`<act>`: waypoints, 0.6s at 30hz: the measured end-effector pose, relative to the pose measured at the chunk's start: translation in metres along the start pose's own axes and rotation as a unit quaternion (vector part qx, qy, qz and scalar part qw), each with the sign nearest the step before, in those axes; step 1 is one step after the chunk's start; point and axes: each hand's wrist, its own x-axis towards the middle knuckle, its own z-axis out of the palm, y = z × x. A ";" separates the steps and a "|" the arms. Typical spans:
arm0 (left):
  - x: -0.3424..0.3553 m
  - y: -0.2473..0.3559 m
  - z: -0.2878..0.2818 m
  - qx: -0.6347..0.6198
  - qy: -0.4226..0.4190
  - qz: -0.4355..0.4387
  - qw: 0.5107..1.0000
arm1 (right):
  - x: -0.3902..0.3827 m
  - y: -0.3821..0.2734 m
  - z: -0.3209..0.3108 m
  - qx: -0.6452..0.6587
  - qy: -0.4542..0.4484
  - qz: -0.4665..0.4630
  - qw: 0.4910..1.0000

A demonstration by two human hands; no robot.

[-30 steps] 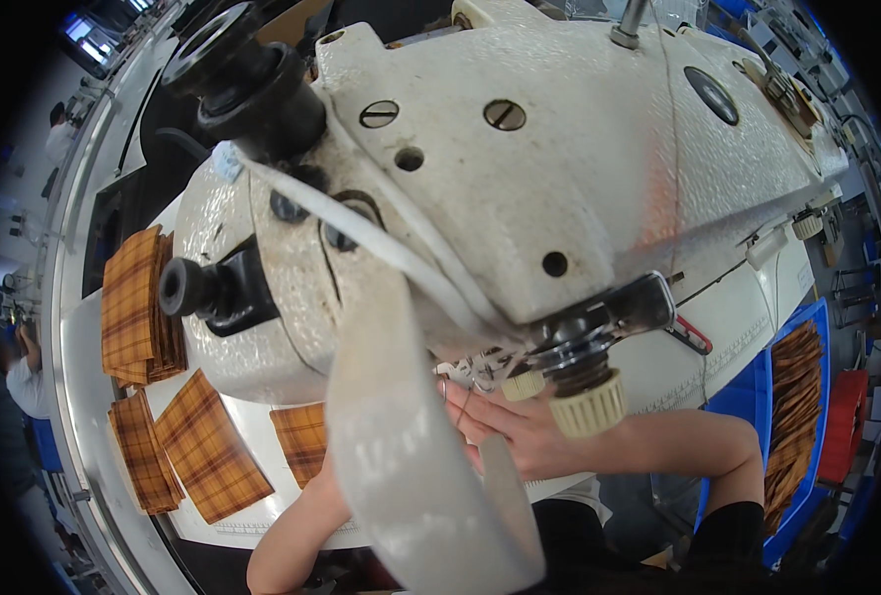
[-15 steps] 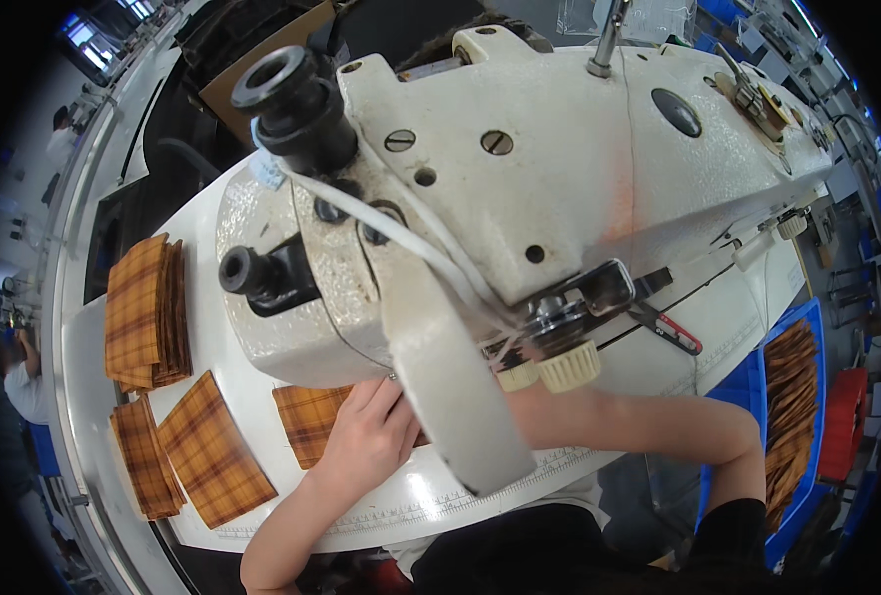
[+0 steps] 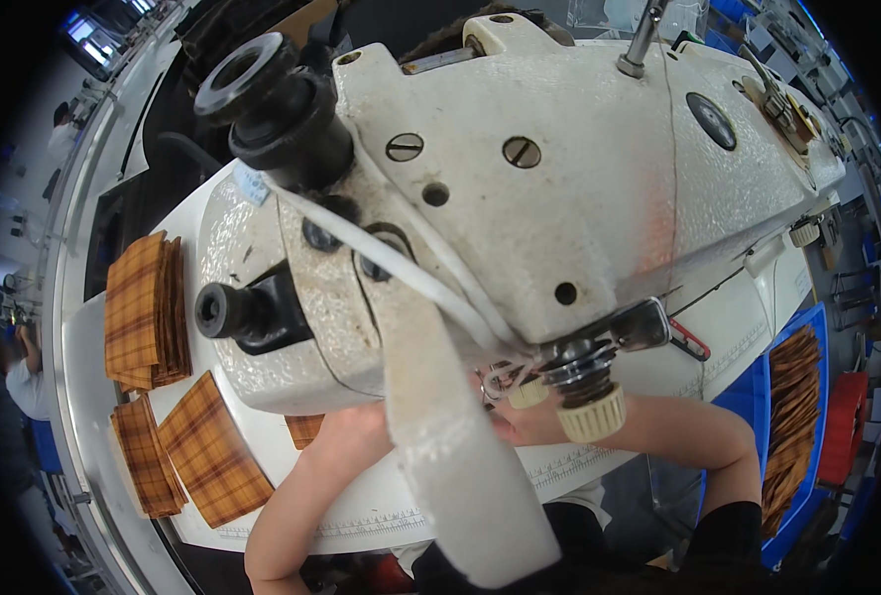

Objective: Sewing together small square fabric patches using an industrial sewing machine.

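Observation:
A white sewing machine (image 3: pixel 520 218) fills the middle, and both hands are below its head. My left hand (image 3: pixel 357 432) lies at the front left of the machine, its fingers hidden behind the machine and the pale lever. Beside its wrist, a corner of orange-brown plaid fabric (image 3: pixel 303 429) shows on the table. My right hand (image 3: pixel 528 424) is close to the left one, under the ribbed cream knob (image 3: pixel 593 413). The lever (image 3: pixel 460 466) and the knob cover most of it, so I cannot see what either hand holds.
Left of the machine lie a tall stack of plaid pieces (image 3: pixel 143 312), a smaller stack (image 3: pixel 146 461) and a single plaid piece (image 3: pixel 217 451). Red-handled snips (image 3: pixel 691 340) rest at the right. A blue bin (image 3: pixel 815 397) of plaid pieces stands beyond the table's ruler-marked edge.
My left hand has moved right, further behind the lever, and less of the plaid fabric beside it shows. The machine looks larger and nearer in the view.

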 end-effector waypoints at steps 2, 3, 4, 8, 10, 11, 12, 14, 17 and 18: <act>0.001 -0.005 0.002 0.006 0.039 0.052 0.998 | 0.000 0.002 -0.002 0.011 -0.012 0.000 1.000; 0.003 -0.006 0.002 0.013 0.077 0.104 0.991 | 0.001 0.002 -0.003 0.021 -0.023 0.000 1.000; 0.004 -0.004 0.001 0.013 0.077 0.103 0.992 | -0.001 0.002 0.002 0.022 -0.023 -0.001 0.999; 0.018 0.009 -0.014 -0.005 0.153 0.114 0.982 | -0.011 0.001 0.023 0.026 -0.011 -0.005 1.000; 0.020 0.012 -0.020 0.054 0.172 0.152 0.972 | -0.009 0.000 0.020 0.035 -0.011 -0.001 0.999; 0.020 0.013 -0.022 0.062 0.185 0.160 0.968 | -0.004 0.001 0.007 0.003 -0.014 -0.014 1.000; 0.021 0.014 -0.023 0.070 0.198 0.167 0.963 | 0.000 0.002 0.001 -0.028 -0.017 -0.028 0.999; 0.020 0.016 -0.023 0.034 0.151 0.120 0.981 | 0.000 0.003 0.000 -0.032 -0.007 -0.033 0.999; 0.013 0.016 -0.019 -0.023 0.111 0.060 0.992 | 0.002 0.003 -0.004 -0.044 0.003 -0.038 0.998; 0.010 0.014 -0.016 -0.045 0.118 0.049 0.991 | 0.002 0.003 -0.005 -0.050 0.003 -0.039 0.998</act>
